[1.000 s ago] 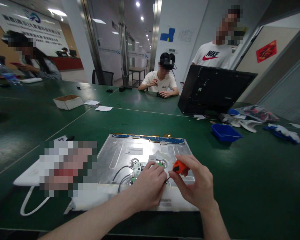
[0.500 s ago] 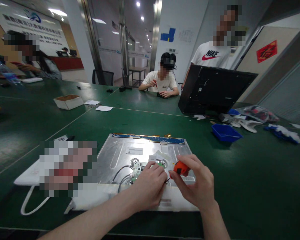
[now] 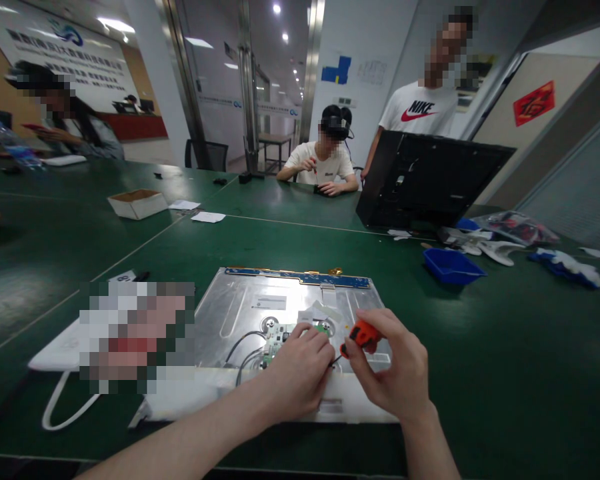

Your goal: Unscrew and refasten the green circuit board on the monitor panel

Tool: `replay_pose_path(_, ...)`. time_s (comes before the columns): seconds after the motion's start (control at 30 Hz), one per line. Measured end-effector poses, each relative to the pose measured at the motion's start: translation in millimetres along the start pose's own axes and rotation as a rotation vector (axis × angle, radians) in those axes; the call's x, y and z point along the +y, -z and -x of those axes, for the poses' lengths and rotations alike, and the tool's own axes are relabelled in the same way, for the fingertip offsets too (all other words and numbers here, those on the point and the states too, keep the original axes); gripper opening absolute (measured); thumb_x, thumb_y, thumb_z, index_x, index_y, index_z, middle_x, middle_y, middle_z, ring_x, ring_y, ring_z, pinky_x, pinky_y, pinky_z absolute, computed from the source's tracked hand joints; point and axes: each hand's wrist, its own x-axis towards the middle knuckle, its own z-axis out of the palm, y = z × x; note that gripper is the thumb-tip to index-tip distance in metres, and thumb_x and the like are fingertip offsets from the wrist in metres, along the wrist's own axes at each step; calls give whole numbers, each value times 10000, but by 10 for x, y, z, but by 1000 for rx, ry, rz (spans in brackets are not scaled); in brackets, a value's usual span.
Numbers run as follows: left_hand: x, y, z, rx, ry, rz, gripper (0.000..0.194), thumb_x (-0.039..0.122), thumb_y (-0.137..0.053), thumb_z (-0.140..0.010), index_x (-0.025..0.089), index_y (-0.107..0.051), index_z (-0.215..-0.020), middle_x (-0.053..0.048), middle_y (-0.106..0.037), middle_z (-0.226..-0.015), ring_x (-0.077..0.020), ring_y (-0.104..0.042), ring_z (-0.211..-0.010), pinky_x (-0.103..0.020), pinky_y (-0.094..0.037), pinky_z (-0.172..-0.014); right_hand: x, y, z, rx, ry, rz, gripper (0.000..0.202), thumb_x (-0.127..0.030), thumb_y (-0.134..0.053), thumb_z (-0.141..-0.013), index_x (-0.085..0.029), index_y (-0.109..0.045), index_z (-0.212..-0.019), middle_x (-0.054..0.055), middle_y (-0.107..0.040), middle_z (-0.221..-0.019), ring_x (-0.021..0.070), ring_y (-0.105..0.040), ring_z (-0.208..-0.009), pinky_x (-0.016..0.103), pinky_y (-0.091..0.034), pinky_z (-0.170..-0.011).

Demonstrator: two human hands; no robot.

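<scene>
A silver metal display panel (image 3: pixel 213 327) lies flat on the green table in front of me, with a blue circuit strip (image 3: pixel 280 275) along its far edge. My right hand (image 3: pixel 397 363) pinches the handle of an orange and black screwdriver (image 3: pixel 364 335) between thumb and fingers; its thin shaft slants down and left. My left hand (image 3: pixel 300 370) is over a small green circuit board (image 3: pixel 276 337) on the panel, fingers bent close together beside the shaft. What those fingertips grip is hidden beneath the hand. Black cables (image 3: pixel 241 341) run left from the board.
A white bag (image 3: pixel 60 343), partly blurred out, lies left of the panel. Beyond it sits an open cardboard box (image 3: pixel 137 205). To the right are a blue tray (image 3: pixel 453 265), a black monitor housing (image 3: pixel 430 180) and gloves (image 3: pixel 567 265). Across the table a person (image 3: pixel 325 157) works; another stands.
The screwdriver handle has turned within my right fingers, showing different black patches. My left hand stays in place on the board.
</scene>
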Motion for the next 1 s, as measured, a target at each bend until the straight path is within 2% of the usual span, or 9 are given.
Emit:
replay_pose_path(0.23,3,3,-4,2,-10,-21,136,171,-501,-878,157,-594,-977,-82,-630,-985,-242,-565,-974,-431,-364,-999,12,9,-1,-5,17,51,313,-262,-660,-861,-214,-537,-1145,1,-635,-767,132,-579,-576,243,-465,-504)
replay_pose_path(0.37,1,-26,-4,9,-4,-28,129,179,-496,-883,157,-597,-959,-83,-630,-978,-245,-560,-972,-439,-358,-1008,-12,37,-9,-45,11,-15,336,-224,-579,-874,-187,-527,-1203,52,-663,-882,162,-635,-705,261,-505,-565)
replay_pose_path(0.47,-4,-35,-2,8,-4,-20,145,179,-499,-882,157,-599,-985,-88,-632,-985,-246,-563,-977,-440,-349,-1020,-26,42,-2,-52,-8,-25,380,-184,-531,-871,-170,-507,-1250,58,-678,-913,143,-619,-653,253,-503,-550)
replay_pose_path(0.57,-6,-32,2,14,-7,-5,174,180,-498,-884,162,-597,-1027,-89,-635,-996,-243,-566,-983,-434,-346,-1023,-28,31,-2,-22,-7,19,364,-178,-542,-870,-166,-510,-1232,34,-675,-854,121,-583,-570,236,-484,-507)
replay_pose_path(0.8,-2,-13,2,5,-7,-8,157,177,-494,-883,157,-599,-998,-88,-638,-996,-246,-570,-981,-431,-364,-998,9,1,-15,24,47,63,291,-234,-633,-884,-186,-524,-1150,-4,-641,-746,124,-593,-574,217,-472,-490)
replay_pose_path(0.9,1,-6,-2,2,-7,-10,146,169,-493,-879,155,-599,-979,-86,-639,-988,-244,-570,-979,-432,-361,-1004,10,10,-16,6,45,58,312,-254,-644,-881,-183,-533,-1164,13,-655,-782,130,-609,-606,223,-484,-514)
replay_pose_path(1.0,4,1,-7,2,-3,-13,133,179,-495,-881,154,-598,-962,-90,-636,-996,-247,-567,-985,-439,-349,-1021,-5,27,-21,-30,28,21,352,-228,-579,-894,-161,-520,-1234,56,-680,-890,133,-618,-639,240,-503,-553)
